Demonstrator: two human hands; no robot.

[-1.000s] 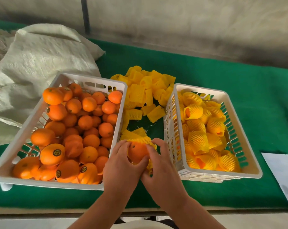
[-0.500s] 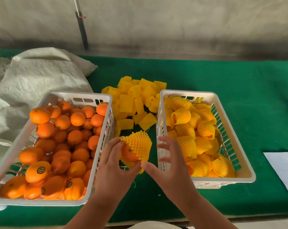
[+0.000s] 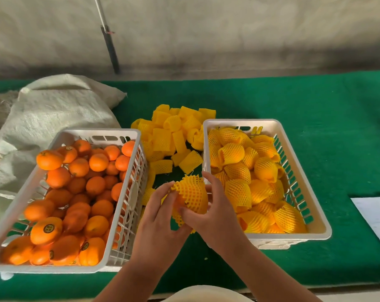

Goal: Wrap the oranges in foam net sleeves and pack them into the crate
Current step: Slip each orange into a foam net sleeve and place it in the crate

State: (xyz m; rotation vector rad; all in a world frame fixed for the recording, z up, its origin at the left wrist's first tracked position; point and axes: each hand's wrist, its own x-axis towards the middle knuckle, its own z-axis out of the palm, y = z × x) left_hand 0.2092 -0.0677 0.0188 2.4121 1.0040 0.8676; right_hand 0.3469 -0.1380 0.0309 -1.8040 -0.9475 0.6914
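Between the two crates, both my hands hold one orange wrapped in a yellow foam net sleeve [image 3: 192, 194]. My left hand [image 3: 157, 219] grips it from the left and below; my right hand [image 3: 215, 211] curls round its right side, thumb under it. The net covers nearly all of the fruit. The left white crate [image 3: 128, 205] is full of bare oranges [image 3: 75, 192]. The right white crate [image 3: 313, 210] holds several sleeved oranges [image 3: 250, 179]. A pile of empty yellow sleeves [image 3: 173, 136] lies on the green table behind my hands.
A white woven sack [image 3: 49, 118] lies slumped at the back left, touching the left crate. A white sheet of paper [image 3: 376, 219] sits at the right edge of the green cloth [image 3: 315, 110]. A dark pole [image 3: 109, 43] leans on the wall behind.
The sleeve has been drawn over the orange, which showed bare at first. My right hand, apart from it half a second ago, now holds it again. The camera view tilted upward.
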